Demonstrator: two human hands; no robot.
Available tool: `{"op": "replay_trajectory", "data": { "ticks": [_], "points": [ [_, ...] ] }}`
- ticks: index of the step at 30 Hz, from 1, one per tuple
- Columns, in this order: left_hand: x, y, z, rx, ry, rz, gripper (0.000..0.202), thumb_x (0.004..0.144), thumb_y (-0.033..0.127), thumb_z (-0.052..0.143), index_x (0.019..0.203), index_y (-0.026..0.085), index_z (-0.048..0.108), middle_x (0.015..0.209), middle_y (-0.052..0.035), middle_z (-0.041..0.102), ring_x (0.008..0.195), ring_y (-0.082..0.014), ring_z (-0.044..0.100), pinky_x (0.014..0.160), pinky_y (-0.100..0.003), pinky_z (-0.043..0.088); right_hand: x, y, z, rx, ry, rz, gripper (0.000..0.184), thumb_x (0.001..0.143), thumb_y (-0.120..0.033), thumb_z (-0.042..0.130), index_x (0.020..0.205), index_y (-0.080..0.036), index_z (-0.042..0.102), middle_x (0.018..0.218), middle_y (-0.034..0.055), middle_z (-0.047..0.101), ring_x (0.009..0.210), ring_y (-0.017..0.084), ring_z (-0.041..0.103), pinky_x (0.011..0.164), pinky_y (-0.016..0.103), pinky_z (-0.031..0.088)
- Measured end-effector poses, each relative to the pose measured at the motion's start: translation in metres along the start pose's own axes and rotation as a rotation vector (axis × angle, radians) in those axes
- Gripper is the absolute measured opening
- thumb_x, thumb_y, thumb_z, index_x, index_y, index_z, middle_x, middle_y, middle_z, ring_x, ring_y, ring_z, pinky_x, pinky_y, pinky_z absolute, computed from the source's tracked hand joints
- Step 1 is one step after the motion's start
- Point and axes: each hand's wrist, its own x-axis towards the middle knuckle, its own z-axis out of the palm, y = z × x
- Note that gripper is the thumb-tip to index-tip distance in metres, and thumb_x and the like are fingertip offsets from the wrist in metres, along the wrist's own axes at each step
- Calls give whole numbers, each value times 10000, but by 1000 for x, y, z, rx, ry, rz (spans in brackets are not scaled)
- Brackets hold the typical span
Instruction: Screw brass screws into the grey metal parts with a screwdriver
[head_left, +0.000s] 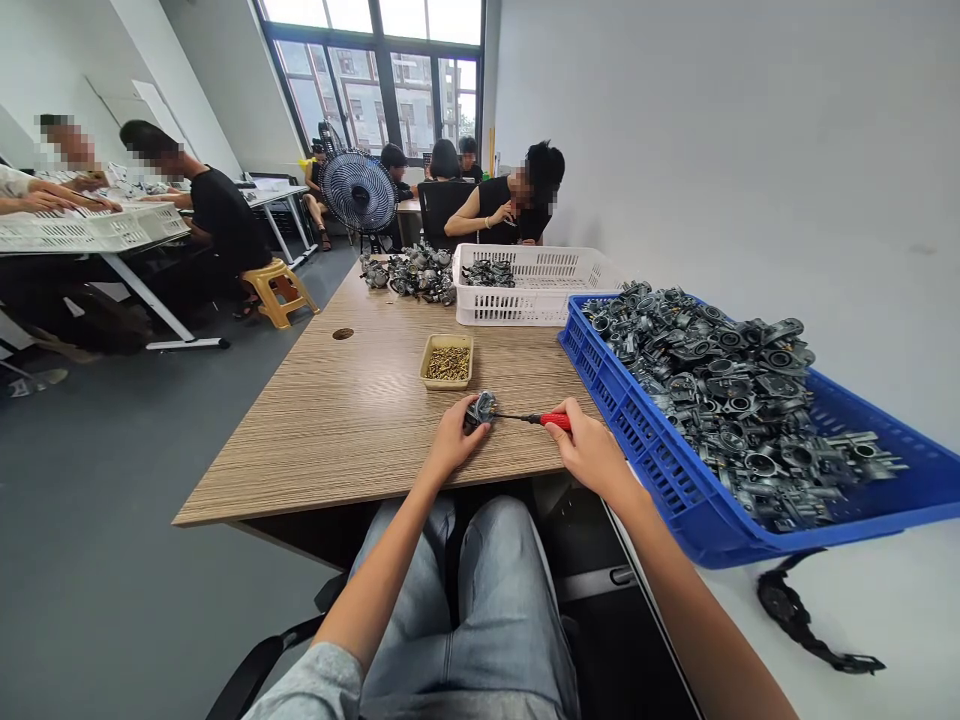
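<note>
My left hand (454, 442) rests on the wood-grain table (337, 440) and grips a small die-cast metal carburetor body (480, 410). My right hand (590, 451) holds a red-handled screwdriver (553, 421) level, with its thin steel shaft reaching left to the metal part. The shaft's tip appears to touch the part, though the exact contact point is too small to make out. A small beige tray of brass screws (447, 362) sits just beyond my hands.
A blue plastic crate (637, 440) heaped with several metal castings stands to my right, on a white table. Beyond the tray are a white basket (480, 310) and a loose pile of metal parts (409, 275). Co-workers sit at tables further back, near a black fan (358, 192).
</note>
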Motion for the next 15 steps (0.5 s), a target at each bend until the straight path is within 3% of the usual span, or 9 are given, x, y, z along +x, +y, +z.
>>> {"op": "replay_trajectory", "data": {
  "ticks": [15],
  "points": [
    [0, -1, -1, -3, -21, -8, 621, 986, 396, 773, 1563, 228, 618, 1555, -158, 703, 1426, -347, 670, 1228, -550, 532, 1, 2, 3, -2, 25, -11, 141, 1145, -362, 516, 1224, -258, 568, 1082, 93, 818, 942, 300, 768, 749, 322, 415]
  ]
}}
